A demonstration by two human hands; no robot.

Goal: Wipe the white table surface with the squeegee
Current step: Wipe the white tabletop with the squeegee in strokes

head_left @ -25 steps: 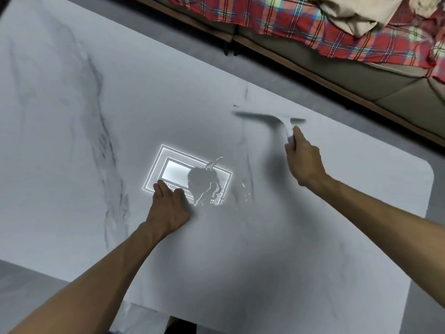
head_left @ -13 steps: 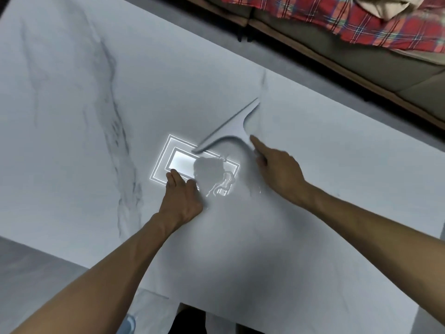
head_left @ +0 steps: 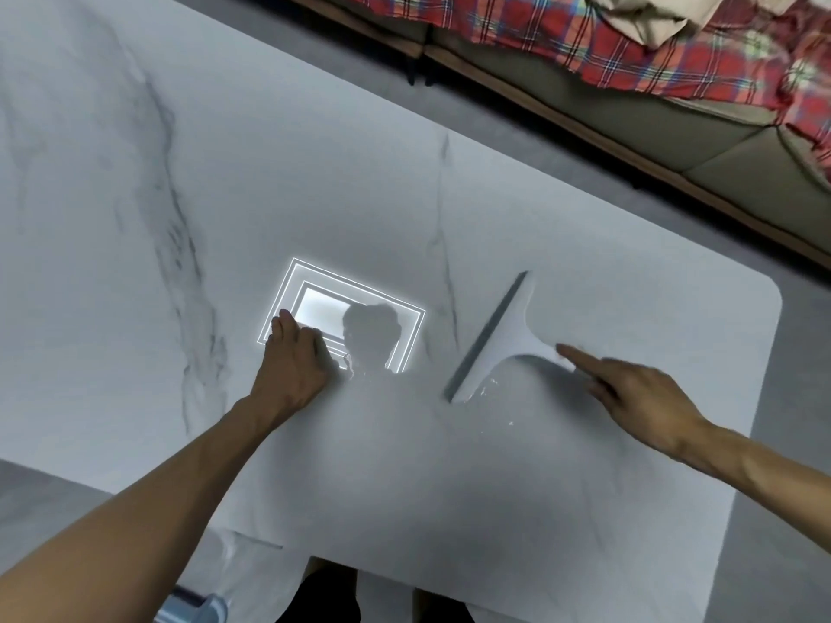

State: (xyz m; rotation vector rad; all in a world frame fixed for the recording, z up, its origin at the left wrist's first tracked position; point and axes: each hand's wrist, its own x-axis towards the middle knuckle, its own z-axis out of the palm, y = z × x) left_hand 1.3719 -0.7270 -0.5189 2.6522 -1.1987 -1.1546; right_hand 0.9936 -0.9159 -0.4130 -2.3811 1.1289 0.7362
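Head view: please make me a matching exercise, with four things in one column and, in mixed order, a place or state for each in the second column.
Column one:
1. squeegee
2. left hand
3. right hand
4. checked blanket

Column two:
a. lies on the sofa beyond the table
b. grips the tool, forefinger stretched out
c. rests on the table at the edge of the bright reflection
d. white with one dark edge, lying on the table

Pairs: 1-d, 2-c, 3-b, 4-a.
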